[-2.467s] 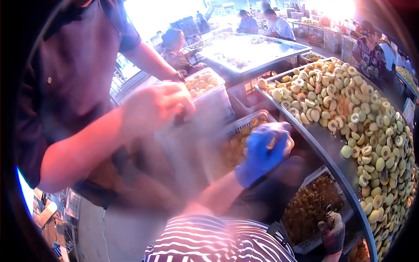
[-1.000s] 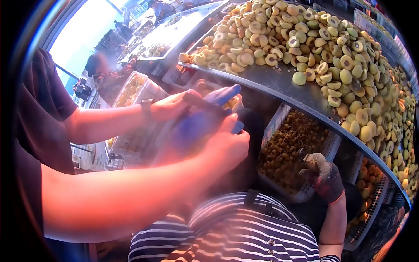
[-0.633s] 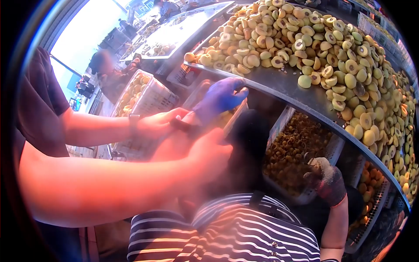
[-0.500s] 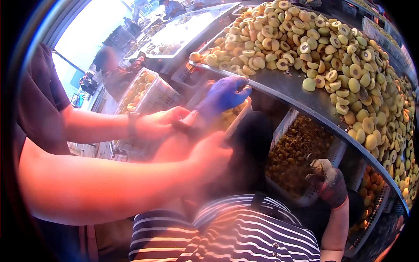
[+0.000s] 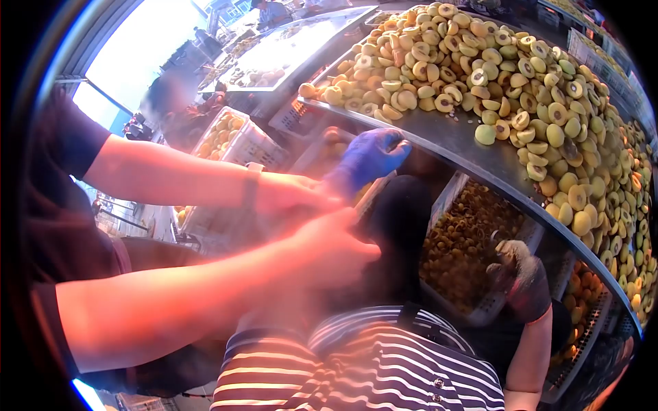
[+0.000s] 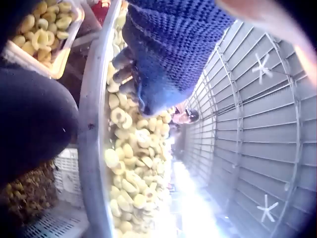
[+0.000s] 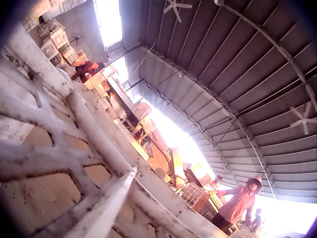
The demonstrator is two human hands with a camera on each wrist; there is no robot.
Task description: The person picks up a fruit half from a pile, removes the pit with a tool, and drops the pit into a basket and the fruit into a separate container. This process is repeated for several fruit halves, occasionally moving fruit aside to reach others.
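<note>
My left hand (image 5: pixel 384 149) wears a blue glove and hangs with loosely bent fingers at the rim of the metal table (image 5: pixel 473 154), holding nothing I can see. Another person's two bare hands (image 5: pixel 301 198) grip my left forearm. The left wrist view shows the blue glove (image 6: pixel 168 44) from behind, over the halved fruit (image 6: pixel 131 168). My right hand (image 5: pixel 521 274), in a dark gritty glove, is fisted around a small tool low beside the crate of pits (image 5: pixel 466 240). The right wrist view is filled by white crate lattice (image 7: pixel 74 129).
A deep heap of halved yellow fruit (image 5: pixel 521 75) covers the table. A white crate of whole fruit (image 5: pixel 226 137) stands at the left, and another crate (image 5: pixel 582 301) sits under the table at the right. Other workers stand at a far table (image 5: pixel 274 55).
The other person's near hand slid further along my forearm toward the blue glove. My left hand rose to the table rim. My right hand stayed low by the pit crate.
</note>
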